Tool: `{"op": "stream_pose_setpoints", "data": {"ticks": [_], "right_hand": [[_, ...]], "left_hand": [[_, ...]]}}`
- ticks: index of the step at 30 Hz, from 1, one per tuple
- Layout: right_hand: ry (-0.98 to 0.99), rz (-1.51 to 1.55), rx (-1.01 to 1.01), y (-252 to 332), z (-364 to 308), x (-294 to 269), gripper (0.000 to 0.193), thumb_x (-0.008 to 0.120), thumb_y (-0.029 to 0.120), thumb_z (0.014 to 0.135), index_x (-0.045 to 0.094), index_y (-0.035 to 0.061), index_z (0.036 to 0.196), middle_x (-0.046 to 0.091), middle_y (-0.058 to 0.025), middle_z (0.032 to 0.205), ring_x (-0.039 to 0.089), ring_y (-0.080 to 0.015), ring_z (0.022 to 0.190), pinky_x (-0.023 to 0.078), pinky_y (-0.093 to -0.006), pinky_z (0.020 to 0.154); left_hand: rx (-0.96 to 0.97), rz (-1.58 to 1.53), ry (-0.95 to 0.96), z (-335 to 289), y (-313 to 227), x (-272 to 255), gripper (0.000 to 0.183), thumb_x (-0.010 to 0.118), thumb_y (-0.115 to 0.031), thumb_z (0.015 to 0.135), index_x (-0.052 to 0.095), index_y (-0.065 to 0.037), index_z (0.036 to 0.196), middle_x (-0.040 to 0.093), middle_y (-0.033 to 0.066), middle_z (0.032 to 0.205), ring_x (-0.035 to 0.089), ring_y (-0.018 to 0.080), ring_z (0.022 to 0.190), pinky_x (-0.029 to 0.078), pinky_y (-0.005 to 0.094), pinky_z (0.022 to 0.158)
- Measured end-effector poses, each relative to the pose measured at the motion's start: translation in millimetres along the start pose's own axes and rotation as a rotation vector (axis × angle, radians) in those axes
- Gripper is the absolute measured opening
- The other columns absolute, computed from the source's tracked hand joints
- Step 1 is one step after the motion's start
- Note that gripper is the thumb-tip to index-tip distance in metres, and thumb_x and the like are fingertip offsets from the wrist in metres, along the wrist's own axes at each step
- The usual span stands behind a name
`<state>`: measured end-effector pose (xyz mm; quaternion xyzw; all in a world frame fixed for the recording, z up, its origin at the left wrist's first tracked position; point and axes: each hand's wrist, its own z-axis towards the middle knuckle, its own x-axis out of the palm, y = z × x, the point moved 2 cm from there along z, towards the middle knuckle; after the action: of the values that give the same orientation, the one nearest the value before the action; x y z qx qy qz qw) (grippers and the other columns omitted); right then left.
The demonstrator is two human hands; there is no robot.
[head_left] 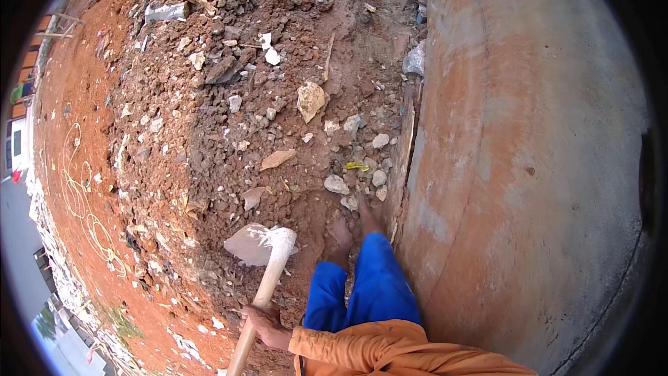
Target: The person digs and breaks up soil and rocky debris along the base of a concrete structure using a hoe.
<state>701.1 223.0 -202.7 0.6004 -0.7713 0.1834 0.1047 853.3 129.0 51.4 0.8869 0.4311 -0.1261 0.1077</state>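
My right hand (pixel 267 325), at the end of an orange sleeve (pixel 348 347) that reaches across my body, is closed round the pale wooden handle of a hoe (pixel 261 285). The handle slants up to a whitish, dirt-smeared socket, where the broad, soil-coated blade (pixel 248 244) rests on or just above the rubble-strewn soil (pixel 229 202); the exact contact is hard to tell. Below my grip the handle runs out of the lower edge. My left hand is out of the picture.
My bare feet (pixel 341 231) stand in the soil below blue trousers (pixel 383 282). Close on my right rises a stained concrete wall (pixel 515 167). Stones (pixel 336 184) and a larger tan rock (pixel 311 101) lie ahead. A yellowish loop of cord (pixel 101 237) lies on red earth at far left.
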Motion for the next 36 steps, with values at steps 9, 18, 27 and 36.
{"op": "stream_pose_setpoints", "data": {"ticks": [9, 18, 27, 36], "right_hand": [[-0.321, -0.378, -0.767, 430, 158, -128, 0.007, 0.055, 0.010, 0.085, 0.058, 0.0039, 0.082, 0.049, -0.0028, 0.056, 0.048, -0.0153, 0.040, 0.045, -0.0291, 0.038], [-0.432, -0.851, -1.162, 733, 267, -121, 0.023, 0.059, 0.015, 0.078, 0.062, -0.0071, 0.073, 0.063, -0.0129, 0.061, 0.063, -0.0211, 0.049, 0.054, -0.0337, 0.048], [-0.368, -0.758, -0.837, 624, 289, -176, 0.019, 0.059, 0.006, 0.075, 0.058, -0.0129, 0.073, 0.061, -0.0215, 0.061, 0.061, -0.0295, 0.045, 0.052, -0.0390, 0.043], [-0.501, -0.685, -0.590, 494, 217, -238, 0.025, 0.054, 0.004, 0.079, 0.050, -0.0155, 0.094, 0.058, -0.0182, 0.067, 0.059, -0.0260, 0.049, 0.052, -0.0409, 0.041]], "left_hand": [[0.433, -0.587, -0.021, 369, -338, 96, 0.043, 0.073, -0.026, 0.080, 0.062, 0.002, 0.110, 0.067, 0.0224, 0.086, 0.067, 0.0305, 0.078, 0.053, 0.0403, 0.073], [0.789, -0.831, -0.072, 632, -636, -1, 0.038, 0.074, -0.019, 0.073, 0.059, 0.003, 0.100, 0.061, 0.0072, 0.076, 0.056, 0.0162, 0.065, 0.048, 0.0321, 0.062], [0.552, -0.981, -0.011, 554, -547, 79, 0.035, 0.067, -0.017, 0.070, 0.059, 0.001, 0.098, 0.065, 0.0188, 0.081, 0.064, 0.0307, 0.072, 0.052, 0.0401, 0.069], [0.550, -0.700, -0.148, 448, -453, 168, 0.036, 0.066, -0.015, 0.067, 0.060, 0.001, 0.099, 0.061, 0.0092, 0.075, 0.057, 0.0152, 0.066, 0.049, 0.0317, 0.063]]}}
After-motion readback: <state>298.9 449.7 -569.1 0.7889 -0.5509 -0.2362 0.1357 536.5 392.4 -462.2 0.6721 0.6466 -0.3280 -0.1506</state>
